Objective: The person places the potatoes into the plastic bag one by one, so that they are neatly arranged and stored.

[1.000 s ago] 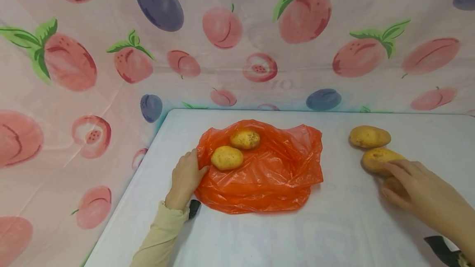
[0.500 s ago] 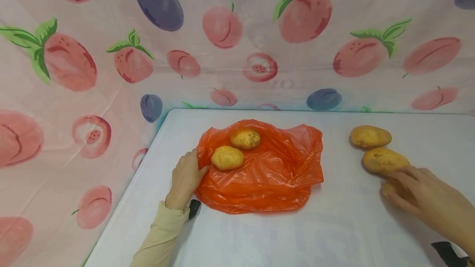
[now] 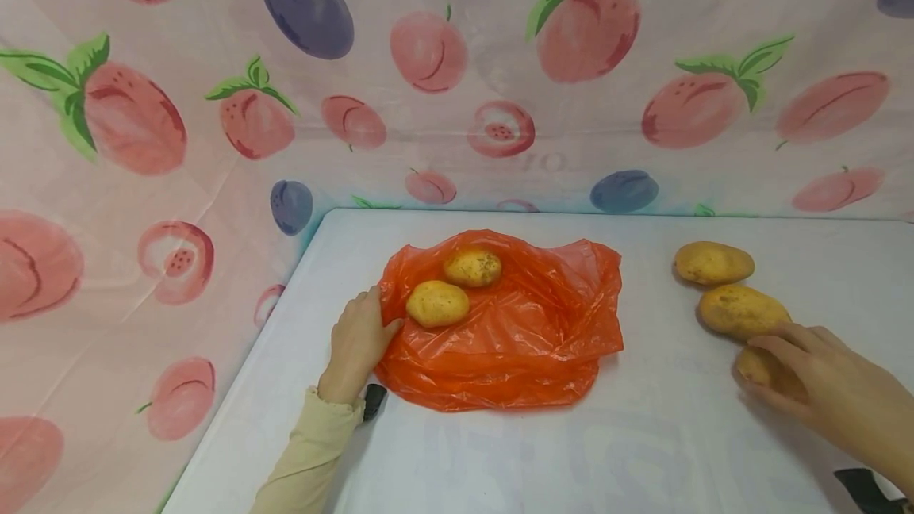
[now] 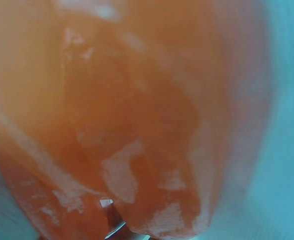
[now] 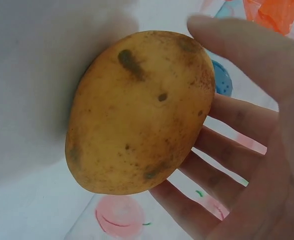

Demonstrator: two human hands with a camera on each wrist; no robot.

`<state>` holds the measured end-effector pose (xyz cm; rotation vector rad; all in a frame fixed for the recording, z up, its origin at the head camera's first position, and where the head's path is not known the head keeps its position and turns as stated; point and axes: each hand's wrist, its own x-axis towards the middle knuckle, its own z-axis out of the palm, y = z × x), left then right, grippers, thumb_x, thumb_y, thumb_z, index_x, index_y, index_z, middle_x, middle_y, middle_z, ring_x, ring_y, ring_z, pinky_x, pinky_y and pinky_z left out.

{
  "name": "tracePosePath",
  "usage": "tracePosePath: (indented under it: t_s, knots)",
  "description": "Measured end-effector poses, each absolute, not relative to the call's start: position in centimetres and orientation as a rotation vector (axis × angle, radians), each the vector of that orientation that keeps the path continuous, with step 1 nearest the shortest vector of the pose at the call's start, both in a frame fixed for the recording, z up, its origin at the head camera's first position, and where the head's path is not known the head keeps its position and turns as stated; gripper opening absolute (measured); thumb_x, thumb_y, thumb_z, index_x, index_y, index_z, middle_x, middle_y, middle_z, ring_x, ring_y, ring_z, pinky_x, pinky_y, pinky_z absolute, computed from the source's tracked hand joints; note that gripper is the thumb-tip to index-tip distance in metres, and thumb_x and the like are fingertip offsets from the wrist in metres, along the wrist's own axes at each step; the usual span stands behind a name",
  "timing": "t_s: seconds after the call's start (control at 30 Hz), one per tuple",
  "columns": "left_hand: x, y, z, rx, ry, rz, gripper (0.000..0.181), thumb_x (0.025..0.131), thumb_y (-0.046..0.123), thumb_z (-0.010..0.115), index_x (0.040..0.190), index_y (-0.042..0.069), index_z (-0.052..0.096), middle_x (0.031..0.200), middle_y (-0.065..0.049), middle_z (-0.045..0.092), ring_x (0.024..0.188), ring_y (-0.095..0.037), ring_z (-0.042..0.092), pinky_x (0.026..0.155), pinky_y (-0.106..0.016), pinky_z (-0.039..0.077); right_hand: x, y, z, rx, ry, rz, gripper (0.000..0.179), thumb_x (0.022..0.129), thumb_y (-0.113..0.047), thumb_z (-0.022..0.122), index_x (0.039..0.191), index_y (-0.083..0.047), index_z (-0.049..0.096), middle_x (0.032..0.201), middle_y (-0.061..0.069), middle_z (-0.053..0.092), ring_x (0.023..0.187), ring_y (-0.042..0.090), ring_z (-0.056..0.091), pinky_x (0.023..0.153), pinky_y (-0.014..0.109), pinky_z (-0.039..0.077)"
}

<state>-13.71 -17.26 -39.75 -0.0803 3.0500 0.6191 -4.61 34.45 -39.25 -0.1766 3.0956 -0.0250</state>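
My left hand [image 3: 357, 343] holds the left edge of a crumpled orange plastic bag [image 3: 521, 316], its thumb on the near side of the edge. Two potatoes lie on the bag: one [image 3: 437, 304] beside the thumb, another [image 3: 472, 267] just behind. At the right, my right hand [image 3: 831, 391] grips a potato [image 3: 767, 371], fingers along its far side and thumb along its near side. In the right wrist view this spotted potato [image 5: 137, 115] sits between thumb and fingers, low over the white surface. Blurred orange plastic [image 4: 151, 100] fills most of the left wrist view.
Two more potatoes lie beyond the right hand, one [image 3: 743, 312] close to its fingertips and one [image 3: 714, 263] farther back. The white table [image 3: 500, 458] meets a fruit-printed cloth [image 3: 500, 62] at its back and left edges.
My right hand has shifted slightly right and toward me, uncovering more of the middle potato at the right. Its fingers have settled around the nearest one. The left hand and the bag stay put.
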Motion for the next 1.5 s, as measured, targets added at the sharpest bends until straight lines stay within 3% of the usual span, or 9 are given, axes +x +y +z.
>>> tracePosePath:
  t_s: [0.17,0.33,0.7,1.13,1.5]
  knots:
    - [-13.8,-17.3,-39.7,-0.083,3.044,0.622,0.053,0.088,0.021,0.076,0.129,-0.002,0.051,0.106,-0.017,0.061,0.094,-0.031,0.056,0.083,-0.049,0.056,-4.5,34.6,-39.5,-0.22,3.093,0.01,0.072,0.063,-0.039,0.091,0.115,0.002,0.065,0.116,0.031,0.055,0.099,0.047,0.053,0.083,0.066,0.047]
    - [-13.8,-17.3,-39.7,-0.088,3.032,0.635,0.054,0.088,0.021,0.076,0.13,-0.002,0.051,0.108,-0.017,0.061,0.095,-0.032,0.056,0.084,-0.05,0.056,-4.5,34.7,-39.5,-0.231,3.085,0.011,0.072,0.063,-0.036,0.091,0.117,0.002,0.065,0.119,0.033,0.054,0.106,0.05,0.05,0.088,0.068,0.044]
    - [-13.9,-17.3,-39.6,-0.076,3.04,0.621,0.054,0.088,0.021,0.076,0.13,-0.003,0.051,0.108,-0.018,0.062,0.094,-0.032,0.056,0.084,-0.05,0.056,-4.5,34.5,-38.8,-0.226,3.101,0.01,0.063,0.065,-0.033,0.091,0.115,-0.001,0.069,0.115,0.03,0.055,0.097,0.045,0.053,0.08,0.064,0.049]
    - [-13.9,-17.4,-39.7,-0.084,3.029,0.626,0.056,0.088,0.021,0.076,0.131,-0.003,0.05,0.108,-0.018,0.061,0.095,-0.032,0.056,0.084,-0.05,0.056,-4.5,33.2,-37.3,-0.195,3.088,-0.034,0.064,0.073,-0.037,0.086,0.123,-0.004,0.066,0.115,0.027,0.055,0.096,0.042,0.052,0.078,0.063,0.051]
    - [-13.8,-17.3,-39.6,-0.087,3.024,0.634,0.054,0.088,0.021,0.076,0.13,-0.002,0.051,0.109,-0.018,0.062,0.095,-0.032,0.056,0.084,-0.05,0.056,-4.5,31.9,-36.2,-0.422,3.25,-0.1,0.058,0.067,-0.033,0.09,0.112,-0.002,0.071,0.108,0.022,0.06,0.094,0.038,0.058,0.074,0.06,0.053]
